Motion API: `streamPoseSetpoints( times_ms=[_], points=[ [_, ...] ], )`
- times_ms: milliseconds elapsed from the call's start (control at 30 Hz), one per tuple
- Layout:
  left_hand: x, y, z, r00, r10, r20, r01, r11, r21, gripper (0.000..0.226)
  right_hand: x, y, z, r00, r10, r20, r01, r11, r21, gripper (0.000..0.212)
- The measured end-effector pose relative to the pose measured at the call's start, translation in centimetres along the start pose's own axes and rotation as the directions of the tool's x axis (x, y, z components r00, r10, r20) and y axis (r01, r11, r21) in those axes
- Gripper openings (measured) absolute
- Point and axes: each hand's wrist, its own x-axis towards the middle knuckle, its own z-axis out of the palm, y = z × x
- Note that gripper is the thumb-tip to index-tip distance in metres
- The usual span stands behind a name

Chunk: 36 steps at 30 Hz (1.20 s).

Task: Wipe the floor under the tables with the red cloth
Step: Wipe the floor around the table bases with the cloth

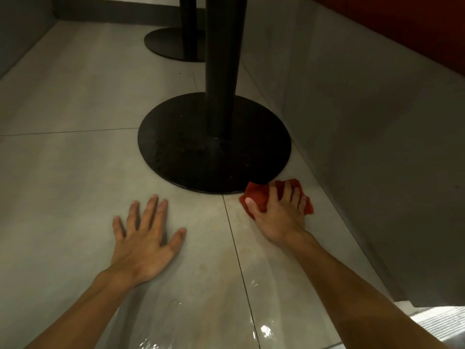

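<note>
**A:** Down at ground level, and the grey tiled floor (75, 172) fills almost the whole view, big slabs with thin dark grout lines, one running across on the left and one heading toward the camera between the two arms. There's a glossy sheen with bright glints on the tiles nearest us.

**B:** And on the right a tall grey panel (364, 122) rises straight off the floor, with a dark red surface (402, 26) above it.

**A:** Next in size, the near table base (176, 147), a round black disc flat on the tiles, with its black column (221, 59) going up out of view. Behind it, a second base (163, 44) of the same kind, well apart from the first.

**B:** Now the arms. Both bare forearms reach in from the bottom edge. The left hand (148, 238) is planted palm-down on the floor, fingers spread wide and flat, gripping nothing.

**A:** It sits just in front of the near base, not touching it.

**B:** The right hand (279, 217) is over by the panel, pressing down on the red cloth (259, 197). Fingers are splayed and curled over the bunched fabric, thumb out to the left on top of it.

**A:** And the cloth itself, smallest thing here: crumpled on the tile, tucked right against the front right rim of the near base, between that rim and the grey panel. Red folds poke out ahead of the fingertips and on both sides of the hand.
</note>
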Motion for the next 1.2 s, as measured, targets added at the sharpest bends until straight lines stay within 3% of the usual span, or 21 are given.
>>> streamPoseSetpoints(
  times_ms=[300,467,667,900,1200],
  points=[
    [-0.3,0.1,-0.4,0.999,0.013,0.036,-0.013,1.000,-0.010,0.093,-1.6,-4.4,1.2,0.997,-0.050,-0.063,0.058,0.991,0.120,0.082],
    [-0.3,0.0,-0.2,0.999,0.022,0.032,-0.022,1.000,-0.012,0.090,-0.6,-3.4,1.0,0.996,0.050,-0.072,-0.040,0.990,0.133,0.084],
    [-0.2,0.2,0.0,1.000,0.000,0.016,0.000,1.000,0.021,0.087,-2.3,-7.3,1.9,0.995,0.082,0.052,-0.085,0.995,0.055,0.071],
    [-0.2,0.5,-0.1,0.999,-0.039,0.036,0.037,0.998,0.057,0.087,-3.3,-10.4,2.5,0.985,0.002,0.175,-0.015,0.997,0.073,0.079],
    [-0.7,-0.3,-0.2,1.000,0.012,0.012,-0.013,1.000,0.029,0.084,-4.0,-6.6,2.0,1.000,0.017,-0.014,-0.017,1.000,0.022,0.107]
  ],
)
